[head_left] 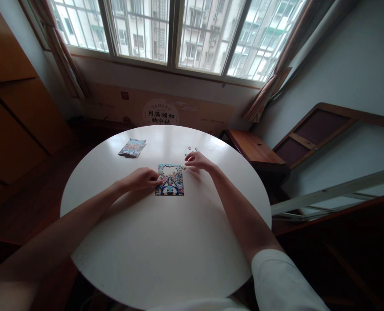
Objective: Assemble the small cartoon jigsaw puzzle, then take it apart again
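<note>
- From where I stand, the right hand [196, 160], just right of the frame's centre, has its fingertips drawn close together; I can't tell whether they pinch a piece.
- The left hand [144, 178] is curled at the left edge of the jigsaw puzzle [171, 180]; whether it grips or merely steadies that edge, I can't tell.
- The puzzle lies flat at the centre of the frame, with a gap in its upper part. It looks thin, light and fairly stiff, but its joints would probably bend or part if lifted by one corner; flat pressure along the borders seems safest.
- Yellowish pieces [183, 167] sit by its upper right corner, and more loose pieces [196, 149] lie above the right hand. Such small bits seem best pinched by their edges.
- The glossy white desk [166, 242] could let things slide.
- A printed packet [132, 147] lies toward the upper left.
</note>
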Available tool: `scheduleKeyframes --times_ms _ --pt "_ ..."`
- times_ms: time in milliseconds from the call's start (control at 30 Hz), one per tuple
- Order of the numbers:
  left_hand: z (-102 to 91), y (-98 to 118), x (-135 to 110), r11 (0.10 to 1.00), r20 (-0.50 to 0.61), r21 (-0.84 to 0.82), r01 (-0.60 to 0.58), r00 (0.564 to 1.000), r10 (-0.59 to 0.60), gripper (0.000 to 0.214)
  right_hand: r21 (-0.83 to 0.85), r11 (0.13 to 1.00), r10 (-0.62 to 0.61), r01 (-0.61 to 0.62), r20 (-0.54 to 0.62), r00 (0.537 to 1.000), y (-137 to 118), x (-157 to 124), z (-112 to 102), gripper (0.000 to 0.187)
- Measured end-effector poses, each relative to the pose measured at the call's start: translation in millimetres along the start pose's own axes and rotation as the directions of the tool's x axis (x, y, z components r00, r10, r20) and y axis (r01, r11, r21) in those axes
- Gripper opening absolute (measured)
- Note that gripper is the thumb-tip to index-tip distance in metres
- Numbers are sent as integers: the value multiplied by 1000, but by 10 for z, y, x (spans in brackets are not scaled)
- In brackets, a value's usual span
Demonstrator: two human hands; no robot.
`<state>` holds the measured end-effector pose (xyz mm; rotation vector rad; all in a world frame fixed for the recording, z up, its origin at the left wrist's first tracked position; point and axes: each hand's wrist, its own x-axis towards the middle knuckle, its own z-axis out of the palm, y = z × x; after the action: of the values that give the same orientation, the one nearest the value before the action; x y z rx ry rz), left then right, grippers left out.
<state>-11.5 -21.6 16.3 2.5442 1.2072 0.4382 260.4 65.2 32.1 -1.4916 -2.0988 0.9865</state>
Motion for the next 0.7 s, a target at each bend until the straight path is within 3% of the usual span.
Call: scheduleKeyframes --times_ms 200,400,533,700 --pt "6 0 -7 1000 1 15 27 1000 -27 47 -139 990 -7 -19 -183 983 60 -31 -252 18" --pt "27 -38 -14 999 1 26 20 1000 -20 48 -119 980 96 -160 -423 901 221 -37 -421 21" --pt "46 -77 -14 1000 -10 20 10 1000 -10 49 -73 973 156 -217 -481 862 318 -23 -455 21" --pt "63 -98 -13 1000 -10 8 2 1000 -2 51 -57 965 198 -254 -474 858 394 -3 -445 22"
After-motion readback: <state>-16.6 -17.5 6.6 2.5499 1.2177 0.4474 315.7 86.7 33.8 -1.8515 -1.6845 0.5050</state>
